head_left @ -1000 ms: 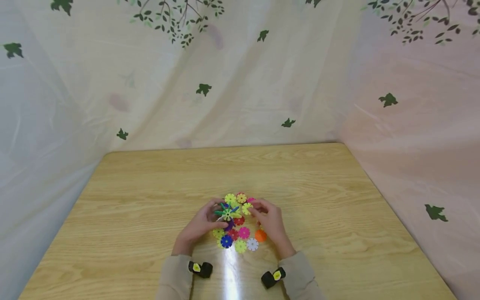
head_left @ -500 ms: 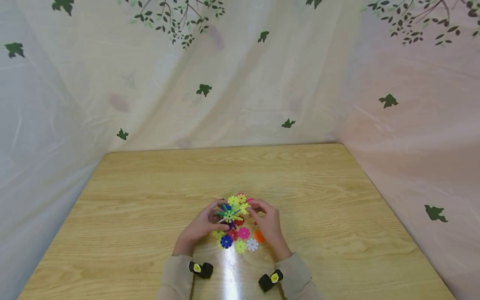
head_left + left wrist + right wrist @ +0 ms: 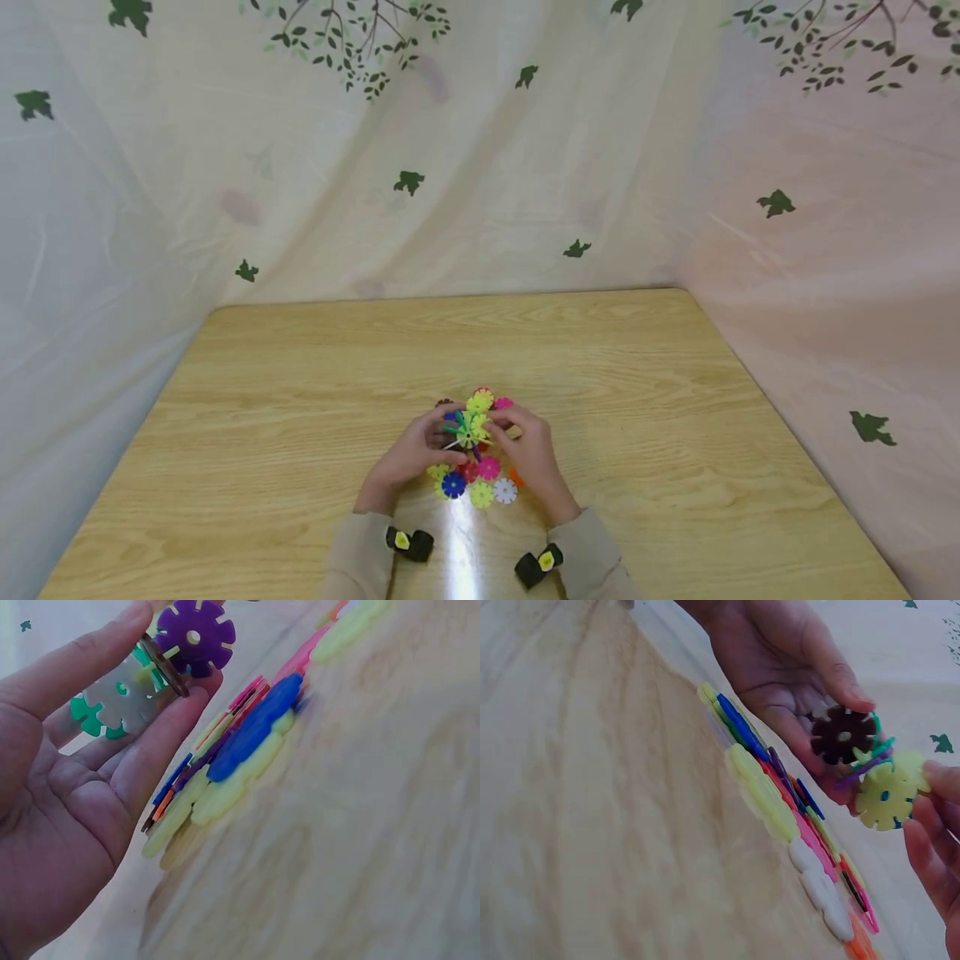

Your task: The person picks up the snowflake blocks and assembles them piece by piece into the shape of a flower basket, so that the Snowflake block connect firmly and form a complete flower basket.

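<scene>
My left hand (image 3: 408, 454) holds a joined cluster of notched plastic flower discs above the table. In the left wrist view, thumb and fingers grip its brown disc (image 3: 163, 666) edge-on. A purple disc (image 3: 216, 649), a white disc (image 3: 139, 712) and green ones fan out around it. My right hand (image 3: 534, 454) pinches a yellow disc (image 3: 871, 804) between thumb and fingers, against the cluster's right side. Seen in the right wrist view, the yellow disc touches the cluster; whether its notch is slotted in cannot be told. Both hands partly hide the cluster in the head view.
Loose discs lie piled on the wooden table (image 3: 300, 358) beneath the hands. Among them are a blue disc (image 3: 452, 490), a white disc (image 3: 506, 492), a pink disc (image 3: 488, 469) and several yellow ones. A pale leaf-printed curtain (image 3: 480, 150) hangs behind and at the sides.
Both hands have drawn closer together. The cluster has shifted slightly right and turned a little, and the right hand has brought its yellow disc left, up against it.
</scene>
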Tool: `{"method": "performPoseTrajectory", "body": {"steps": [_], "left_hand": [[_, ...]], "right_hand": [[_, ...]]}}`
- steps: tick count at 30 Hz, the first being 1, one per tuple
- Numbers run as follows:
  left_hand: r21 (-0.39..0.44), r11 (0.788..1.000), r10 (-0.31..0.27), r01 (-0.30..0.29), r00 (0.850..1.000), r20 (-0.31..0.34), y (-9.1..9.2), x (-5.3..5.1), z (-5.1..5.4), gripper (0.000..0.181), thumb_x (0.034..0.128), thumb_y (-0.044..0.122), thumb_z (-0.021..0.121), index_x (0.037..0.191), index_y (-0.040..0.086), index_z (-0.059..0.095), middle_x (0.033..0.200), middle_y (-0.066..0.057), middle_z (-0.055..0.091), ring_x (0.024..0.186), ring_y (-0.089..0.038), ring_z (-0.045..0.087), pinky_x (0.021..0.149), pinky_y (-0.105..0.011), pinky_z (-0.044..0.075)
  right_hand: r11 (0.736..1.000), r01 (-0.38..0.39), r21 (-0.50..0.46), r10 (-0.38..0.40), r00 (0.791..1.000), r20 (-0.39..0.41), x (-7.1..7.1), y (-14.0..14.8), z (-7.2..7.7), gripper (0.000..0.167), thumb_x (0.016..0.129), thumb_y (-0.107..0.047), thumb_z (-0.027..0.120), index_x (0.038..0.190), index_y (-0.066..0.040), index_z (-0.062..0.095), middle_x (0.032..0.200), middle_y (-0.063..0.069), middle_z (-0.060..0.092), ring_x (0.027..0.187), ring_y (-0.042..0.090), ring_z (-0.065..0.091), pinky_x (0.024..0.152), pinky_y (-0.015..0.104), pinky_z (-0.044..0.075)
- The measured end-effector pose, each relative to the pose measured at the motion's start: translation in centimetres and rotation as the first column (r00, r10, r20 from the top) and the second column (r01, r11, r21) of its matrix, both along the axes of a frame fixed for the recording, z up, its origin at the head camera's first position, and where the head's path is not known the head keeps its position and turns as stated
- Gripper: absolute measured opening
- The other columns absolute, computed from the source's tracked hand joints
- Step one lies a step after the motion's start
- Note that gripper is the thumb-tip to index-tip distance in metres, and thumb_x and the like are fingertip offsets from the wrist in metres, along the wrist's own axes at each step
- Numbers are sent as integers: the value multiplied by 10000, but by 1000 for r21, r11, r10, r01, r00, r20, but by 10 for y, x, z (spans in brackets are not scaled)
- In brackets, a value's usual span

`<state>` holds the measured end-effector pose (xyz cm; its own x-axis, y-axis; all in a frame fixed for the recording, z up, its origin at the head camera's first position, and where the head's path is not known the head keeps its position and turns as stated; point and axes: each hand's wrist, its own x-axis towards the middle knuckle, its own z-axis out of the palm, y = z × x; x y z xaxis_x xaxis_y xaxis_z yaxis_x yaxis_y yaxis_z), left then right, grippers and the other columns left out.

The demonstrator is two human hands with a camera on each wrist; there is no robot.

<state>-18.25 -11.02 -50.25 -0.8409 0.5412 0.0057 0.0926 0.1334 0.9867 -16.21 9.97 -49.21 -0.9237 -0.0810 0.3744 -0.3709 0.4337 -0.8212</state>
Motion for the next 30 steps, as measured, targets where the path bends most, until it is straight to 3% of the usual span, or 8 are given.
{"method": "performPoseTrajectory", "body": {"steps": [8, 13, 21, 30], "left_hand": [[-28, 999, 33, -34, 999, -7, 0, 1, 2, 705, 831, 113, 757, 1440, 76, 405, 1315, -239, 536, 1143, -370, 584, 962, -448, 525], [-39, 999, 17, -18, 1000, -25, -2, 1, 3, 713, 835, 141, 757, 1442, 53, 393, 1292, -250, 550, 1128, -343, 595, 943, -380, 535], [-61, 998, 19, -20, 1000, -23, -3, 1, 3, 718, 841, 161, 755, 1449, 53, 388, 1301, -246, 548, 1144, -331, 582, 948, -374, 528], [-69, 997, 24, -26, 999, -27, -3, 0, 2, 725, 840, 154, 755, 1457, 58, 385, 1313, -239, 540, 1146, -346, 581, 961, -408, 527]], "right_hand": [[993, 70, -92, -73, 997, -27, -4, 3, -2, 123, 852, -51, 711, 970, -37, 742, 794, 90, 673, 714, 104, 612, 473, 222, 550], [988, 92, -122, -95, 995, -17, -7, 7, -6, 139, 836, -5, 713, 971, -18, 744, 807, 114, 680, 722, 70, 611, 456, 254, 555], [989, 90, -121, -93, 995, -20, -8, 7, -8, 161, 829, 16, 709, 988, 33, 732, 784, 141, 651, 726, 246, 634, 450, 349, 560], [994, 76, -77, -79, 996, -29, -5, 7, -5, 139, 852, -51, 705, 979, -12, 745, 777, 81, 646, 729, 144, 630, 473, 239, 556]]}}
